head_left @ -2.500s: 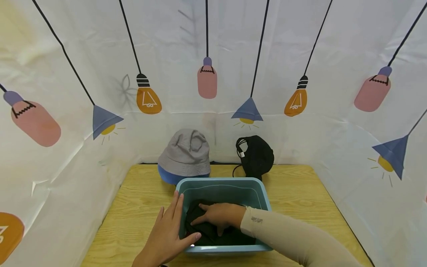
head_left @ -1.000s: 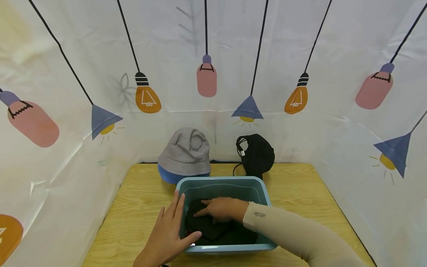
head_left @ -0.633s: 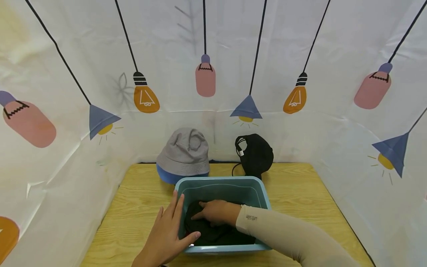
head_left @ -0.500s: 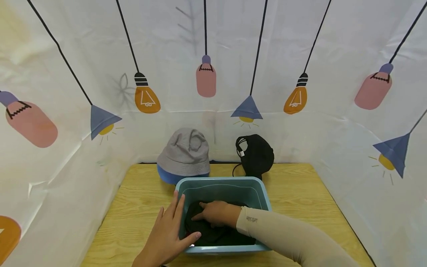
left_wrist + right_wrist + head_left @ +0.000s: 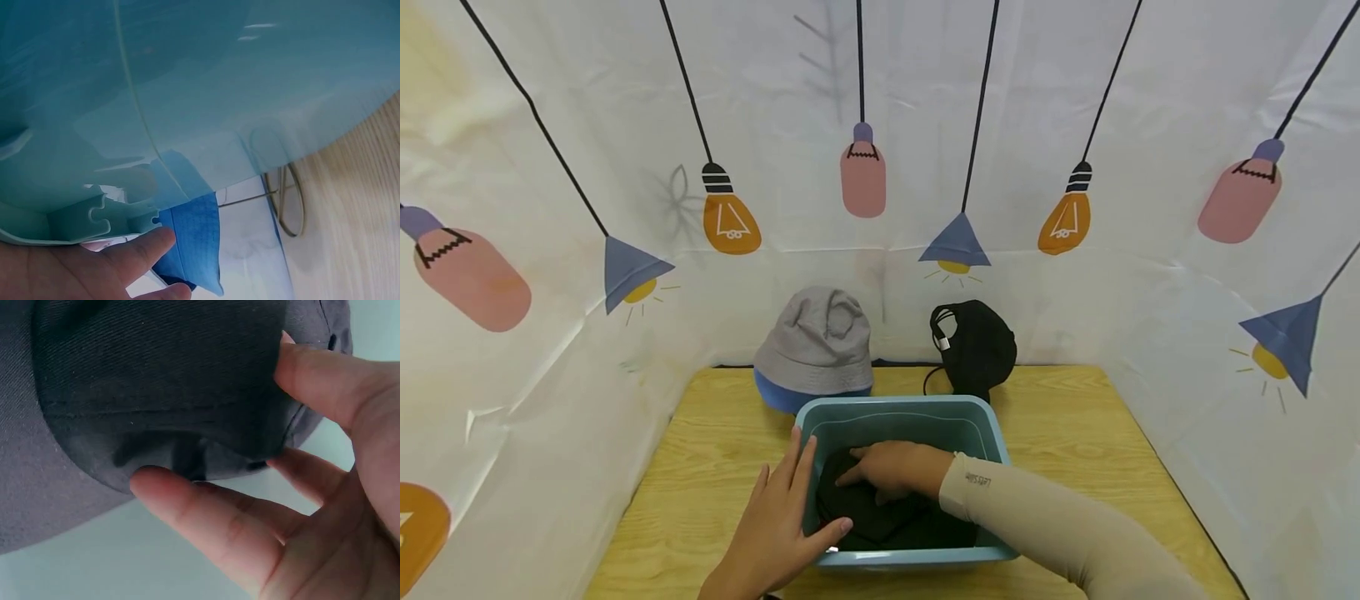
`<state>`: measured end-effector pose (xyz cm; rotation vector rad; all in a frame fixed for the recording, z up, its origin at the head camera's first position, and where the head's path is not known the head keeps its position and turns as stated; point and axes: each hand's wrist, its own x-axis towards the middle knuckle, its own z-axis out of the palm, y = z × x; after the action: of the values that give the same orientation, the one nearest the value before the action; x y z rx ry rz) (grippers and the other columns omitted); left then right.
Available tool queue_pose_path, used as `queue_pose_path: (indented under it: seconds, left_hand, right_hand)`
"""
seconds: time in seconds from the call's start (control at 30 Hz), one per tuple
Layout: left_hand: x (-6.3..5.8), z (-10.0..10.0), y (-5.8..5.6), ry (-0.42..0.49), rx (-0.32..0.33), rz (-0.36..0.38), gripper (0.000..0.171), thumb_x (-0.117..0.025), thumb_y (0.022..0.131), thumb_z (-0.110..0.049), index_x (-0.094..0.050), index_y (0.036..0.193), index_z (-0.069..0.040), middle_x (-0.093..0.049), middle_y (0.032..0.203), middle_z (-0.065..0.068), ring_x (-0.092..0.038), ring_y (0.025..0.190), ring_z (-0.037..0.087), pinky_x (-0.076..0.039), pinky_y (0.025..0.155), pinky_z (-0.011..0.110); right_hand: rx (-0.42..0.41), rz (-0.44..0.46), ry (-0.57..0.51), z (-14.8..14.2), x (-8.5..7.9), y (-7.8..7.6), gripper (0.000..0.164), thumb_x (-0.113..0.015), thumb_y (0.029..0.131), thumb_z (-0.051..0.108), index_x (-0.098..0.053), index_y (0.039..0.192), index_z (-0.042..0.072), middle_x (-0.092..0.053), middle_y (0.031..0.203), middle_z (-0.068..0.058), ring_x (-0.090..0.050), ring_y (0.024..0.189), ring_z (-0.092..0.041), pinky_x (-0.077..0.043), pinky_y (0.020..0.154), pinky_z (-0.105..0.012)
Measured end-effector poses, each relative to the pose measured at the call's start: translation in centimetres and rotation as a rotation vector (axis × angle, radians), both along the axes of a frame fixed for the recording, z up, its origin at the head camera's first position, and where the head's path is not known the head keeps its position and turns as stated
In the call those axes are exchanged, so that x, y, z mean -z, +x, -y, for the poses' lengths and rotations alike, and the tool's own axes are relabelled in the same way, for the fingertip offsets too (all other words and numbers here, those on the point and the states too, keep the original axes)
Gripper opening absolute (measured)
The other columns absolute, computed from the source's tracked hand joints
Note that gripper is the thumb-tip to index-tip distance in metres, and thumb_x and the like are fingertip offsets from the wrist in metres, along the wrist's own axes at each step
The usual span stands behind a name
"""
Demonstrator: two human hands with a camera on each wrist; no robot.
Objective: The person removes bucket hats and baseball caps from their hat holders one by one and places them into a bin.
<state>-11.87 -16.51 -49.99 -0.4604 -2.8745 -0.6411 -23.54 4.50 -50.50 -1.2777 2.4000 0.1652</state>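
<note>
A blue-green plastic bin (image 5: 895, 406) stands on the table. Inside lies a dark stitched cloth hat (image 5: 868, 512), close up as a dark hat (image 5: 162, 369) in the right wrist view; its exact shape is partly hidden by my hand. Extended and spread, the fingers of my right hand (image 5: 898, 467) touch this hat; in the right wrist view, fingertips and thumb lie along its edge, without a clear grip. My left hand (image 5: 775, 517) rests flat-fingered against the bin's left wall and near rim. Two of its fingers (image 5: 140, 253) show below the bin in the left wrist view.
Behind the bin sit a grey bucket hat with a blue underside (image 5: 816, 350) and a black cap (image 5: 977, 350) with straps. The left wrist view shows a bent wire loop (image 5: 297, 200) near the blue cloth (image 5: 190, 237). A white printed sheet (image 5: 887, 83) encloses the wooden table (image 5: 1067, 450).
My right hand shifts slightly back and forth over the dark hat inside the bin, now a little farther right than half a second ago. The left hand stays in place.
</note>
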Motion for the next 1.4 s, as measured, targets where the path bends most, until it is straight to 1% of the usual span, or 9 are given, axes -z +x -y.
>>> queue_pose_path:
  seconds: [0.1,0.27,0.47,0.67,0.9,1.07,1.2,1.3,1.4]
  left_hand:
    - [0.0,0.0,0.0,0.000,-0.003,0.000,0.107,-0.058,0.089,-0.078,-0.014,0.168,-0.021,-0.012,0.174,0.013,-0.047,0.144,0.039,-0.032,0.112,0.075]
    - [-0.1,0.1,0.1,0.006,-0.008,-0.006,0.107,-0.064,0.088,-0.073,-0.016,0.168,-0.020,-0.013,0.174,0.013,-0.048,0.143,0.039,-0.032,0.112,0.075]
    - [-0.1,0.0,0.1,-0.004,-0.015,0.007,0.108,-0.062,0.088,-0.076,-0.014,0.168,-0.021,-0.011,0.175,0.011,-0.047,0.145,0.039,-0.032,0.112,0.075]
    - [-0.1,0.0,0.1,-0.009,-0.011,-0.003,0.108,-0.064,0.088,-0.074,-0.014,0.168,-0.021,-0.012,0.174,0.012,-0.048,0.144,0.038,-0.032,0.112,0.075]
    - [0.1,-0.1,0.0,-0.014,-0.008,-0.008,0.109,-0.064,0.088,-0.074,-0.014,0.168,-0.021,-0.011,0.174,0.011,-0.048,0.144,0.039,-0.032,0.111,0.075]
    - [0.0,-0.2,0.0,-0.008,-0.005,-0.009,0.109,-0.065,0.088,-0.074,-0.014,0.168,-0.020,-0.012,0.174,0.012,-0.048,0.143,0.039,-0.032,0.111,0.076]
    - [0.1,-0.2,0.0,-0.011,-0.009,-0.001,0.109,-0.064,0.088,-0.074,-0.013,0.168,-0.021,-0.011,0.174,0.012,-0.048,0.144,0.039,-0.032,0.111,0.076]
    - [0.1,-0.1,0.0,-0.011,-0.013,0.008,0.110,-0.063,0.088,-0.075,-0.012,0.168,-0.022,-0.011,0.174,0.012,-0.048,0.144,0.038,-0.031,0.111,0.076]
    - [0.1,-0.1,0.0,-0.014,-0.019,0.024,0.109,-0.062,0.087,-0.077,-0.013,0.168,-0.022,-0.010,0.175,0.011,-0.047,0.145,0.037,-0.030,0.112,0.076]
  right_hand:
    - [0.013,0.012,-0.021,-0.4,-0.8,0.1,0.073,-0.081,0.091,0.026,-0.047,0.150,0.053,-0.040,0.165,-0.004,-0.057,0.138,-0.023,-0.052,0.108,-0.043]
    - [0.009,-0.020,-0.069,-1.3,-1.8,0.1,0.073,-0.080,0.092,0.026,-0.046,0.151,0.052,-0.039,0.166,-0.006,-0.057,0.137,-0.023,-0.053,0.106,-0.042]
    - [-0.011,-0.024,-0.127,-2.7,-3.0,-0.1,0.077,-0.083,0.090,0.026,-0.045,0.153,0.049,-0.040,0.165,-0.008,-0.059,0.135,-0.023,-0.054,0.104,-0.041]
    - [0.002,-0.020,-0.170,-3.9,-4.8,-0.1,0.081,-0.084,0.088,0.027,-0.043,0.156,0.046,-0.037,0.167,-0.008,-0.057,0.138,-0.025,-0.053,0.106,-0.044]
    - [0.029,-0.050,-0.203,-5.0,-7.0,0.1,0.084,-0.084,0.089,0.029,-0.038,0.156,0.050,-0.032,0.169,-0.005,-0.056,0.138,-0.024,-0.053,0.106,-0.044]
    - [0.055,-0.110,-0.210,-5.8,-8.7,0.2,0.087,-0.084,0.088,0.032,-0.034,0.157,0.052,-0.030,0.170,-0.002,-0.064,0.129,-0.021,-0.059,0.093,-0.040]
    - [0.102,-0.132,-0.221,-6.4,-10.2,0.2,0.087,-0.083,0.089,0.033,-0.033,0.158,0.053,-0.028,0.171,0.000,-0.068,0.120,-0.020,-0.059,0.076,-0.032]
    - [0.124,-0.187,-0.220,-7.2,-11.1,-0.1,0.084,-0.081,0.090,0.036,-0.034,0.158,0.051,-0.030,0.171,0.000,-0.067,0.121,-0.022,-0.058,0.070,-0.030]
    - [0.149,-0.233,-0.228,-8.0,-11.7,-0.5,0.082,-0.081,0.090,0.038,-0.037,0.158,0.048,-0.031,0.170,0.001,-0.061,0.132,-0.027,-0.061,0.073,-0.036]
